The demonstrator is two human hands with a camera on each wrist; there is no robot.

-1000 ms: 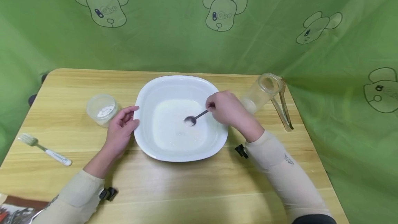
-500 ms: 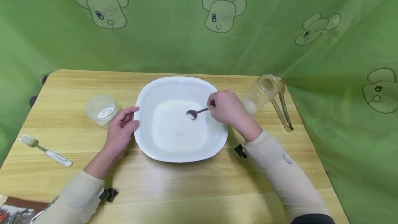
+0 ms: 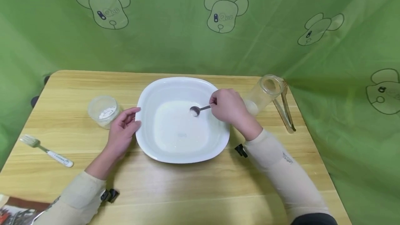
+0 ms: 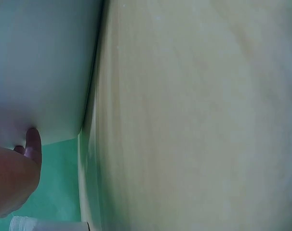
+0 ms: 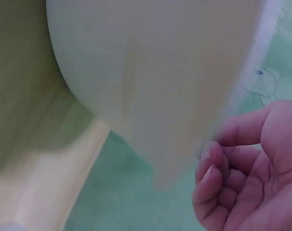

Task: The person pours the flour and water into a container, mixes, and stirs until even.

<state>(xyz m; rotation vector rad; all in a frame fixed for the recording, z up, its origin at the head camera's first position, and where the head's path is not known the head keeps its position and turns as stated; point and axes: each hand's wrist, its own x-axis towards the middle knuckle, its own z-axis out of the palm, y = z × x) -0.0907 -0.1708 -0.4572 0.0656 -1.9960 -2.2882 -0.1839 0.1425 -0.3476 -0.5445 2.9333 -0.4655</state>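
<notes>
1. While the right hand pinches a dark spoon by its handle with curled fingers, the bowl end, holding a little white material, sits over the inside of the white basin; whether it touches the basin's floor I cannot tell.
2. The left hand is at the basin's left side, thumb and forefinger apart with their tips at the rim; the left wrist view shows a fingertip against the outer wall, but I cannot tell if the fingers grip it.
3. The basin stands mid-tabletop, between both hands.
4. Just beside the left hand is a clear tub with white contents; a white-handled fork lies farther left.
5. Beyond the right hand are a clear jar, whitish at its near end, and metal tongs just beside it.
6. A green cloth printed with animal heads hangs behind.
</notes>
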